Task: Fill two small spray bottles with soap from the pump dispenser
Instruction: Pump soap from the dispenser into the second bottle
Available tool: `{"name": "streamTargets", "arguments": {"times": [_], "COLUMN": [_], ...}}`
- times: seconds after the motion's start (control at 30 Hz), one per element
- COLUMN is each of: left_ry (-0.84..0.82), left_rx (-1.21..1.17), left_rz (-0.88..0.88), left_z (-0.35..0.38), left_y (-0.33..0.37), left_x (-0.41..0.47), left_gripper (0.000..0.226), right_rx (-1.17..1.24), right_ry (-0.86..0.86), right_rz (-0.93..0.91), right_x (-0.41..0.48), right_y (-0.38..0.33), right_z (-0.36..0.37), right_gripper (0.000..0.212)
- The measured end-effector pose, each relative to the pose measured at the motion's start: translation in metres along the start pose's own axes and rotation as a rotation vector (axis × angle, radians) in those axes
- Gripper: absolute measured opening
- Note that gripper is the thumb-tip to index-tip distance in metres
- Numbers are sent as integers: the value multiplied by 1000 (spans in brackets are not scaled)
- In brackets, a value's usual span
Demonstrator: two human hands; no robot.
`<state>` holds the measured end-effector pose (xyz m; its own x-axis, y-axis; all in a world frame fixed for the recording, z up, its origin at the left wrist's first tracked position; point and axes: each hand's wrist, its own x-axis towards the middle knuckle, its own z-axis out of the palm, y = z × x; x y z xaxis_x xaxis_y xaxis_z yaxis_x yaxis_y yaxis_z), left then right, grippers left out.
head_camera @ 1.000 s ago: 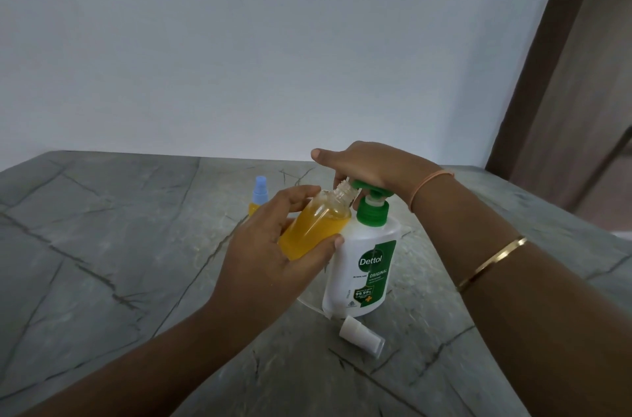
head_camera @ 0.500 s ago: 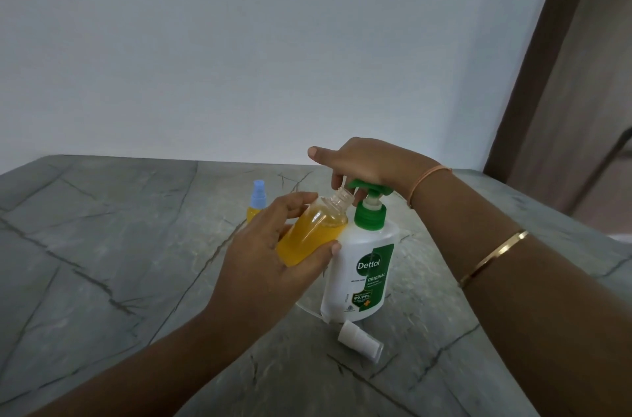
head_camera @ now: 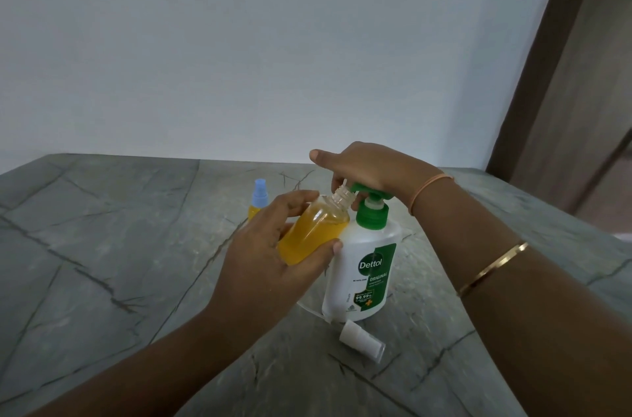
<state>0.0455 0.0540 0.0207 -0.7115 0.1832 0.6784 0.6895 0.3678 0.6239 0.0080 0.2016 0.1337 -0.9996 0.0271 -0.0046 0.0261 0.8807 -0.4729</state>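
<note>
Grey counter (head_camera: 102,245), far spray bottle (head_camera: 259,199) — half hidden

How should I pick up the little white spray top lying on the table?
Come from above and pinch the white spray top across its middle, thumb and finger on its long sides. It lies on its side on the table, near the Dettol pump dispenser, so its ends point sideways; being round, it may roll if nudged.

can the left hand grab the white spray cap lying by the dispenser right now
Probably not yet: the left hand grips the open bottle. The white spray cap lies uncovered on the counter close by, so the way looks free.
</note>
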Motion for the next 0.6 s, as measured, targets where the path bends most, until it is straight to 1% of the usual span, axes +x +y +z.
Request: {"name": "streamTargets", "arguments": {"times": [0.13,0.3,0.6], "left_ry": [1,-7,6], "left_rx": [21,13,8], "left_rz": [17,0,1], "left_z": [1,2,1], "left_y": [-2,-1,0], "left_x": [1,1,0], "left_gripper": [55,53,59], "right_rx": [-54,4,25], "right_ry": [-10,-12,-14], "right_rz": [-10,6,22], "right_x": [-1,1,1], "right_y": [-3,1,5], "right_z": [-6,-4,2], "right_gripper": [58,59,59]}}
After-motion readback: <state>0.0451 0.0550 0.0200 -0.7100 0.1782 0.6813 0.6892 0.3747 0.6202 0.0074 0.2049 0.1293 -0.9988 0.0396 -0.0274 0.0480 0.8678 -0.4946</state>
